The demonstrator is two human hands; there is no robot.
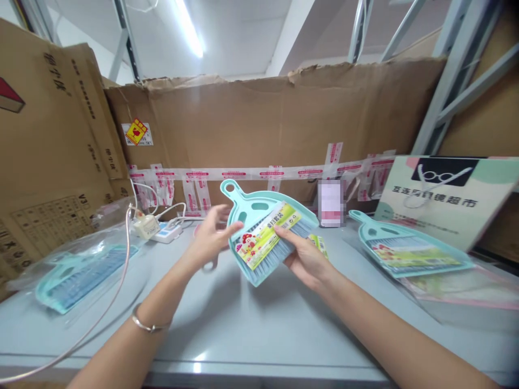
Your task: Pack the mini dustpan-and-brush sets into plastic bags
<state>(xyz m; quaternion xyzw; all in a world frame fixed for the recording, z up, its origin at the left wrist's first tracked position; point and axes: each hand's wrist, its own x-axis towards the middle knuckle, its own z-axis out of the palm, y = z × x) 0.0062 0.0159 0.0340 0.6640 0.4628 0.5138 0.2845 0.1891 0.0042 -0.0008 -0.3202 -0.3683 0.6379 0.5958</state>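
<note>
Above the table I hold a mint-green dustpan [267,197] with a blue-bristled brush [273,254] nested in it. A printed card label [265,235] with mushroom pictures lies across the brush. My right hand [308,256] is closed on the lower right side, thumb on the label and fingers behind. At the left edge is my left hand [213,235], thumb over the dustpan's rim and blurred fingers spread apart from it. A second dustpan set [409,248] with a label lies at the right. Another dustpan set [81,275] lies in clear plastic at the left.
A power strip [166,231] with a plugged-in adapter [146,226] sits at back left, its cable [121,281] crossing the table. A phone [331,202] leans against the cardboard [251,124] behind. A printed bag [446,200] stands at the right, beside metal shelf posts [441,108].
</note>
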